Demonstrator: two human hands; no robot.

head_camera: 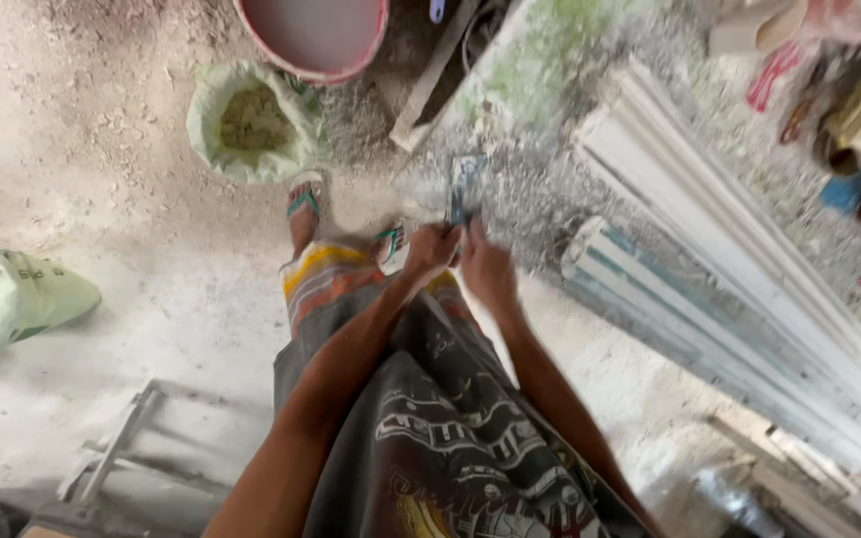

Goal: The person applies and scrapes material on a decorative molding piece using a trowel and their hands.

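Dark printed shirt (450, 448) fills the bottom of the view, both forearms running up from it. Left hand (431, 249) and right hand (487, 271) meet at centre, fingers pinched on a small flat blue-grey piece (464, 189) that sticks up toward twelve o'clock. Green sack (251, 120) of powder sits at eleven, pink bucket (316, 35) above it, white boards (749, 289) at three o'clock.

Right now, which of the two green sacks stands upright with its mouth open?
The green sack beside the red bucket, showing yellowish powder inside. The other sack lies on its side at the left edge.
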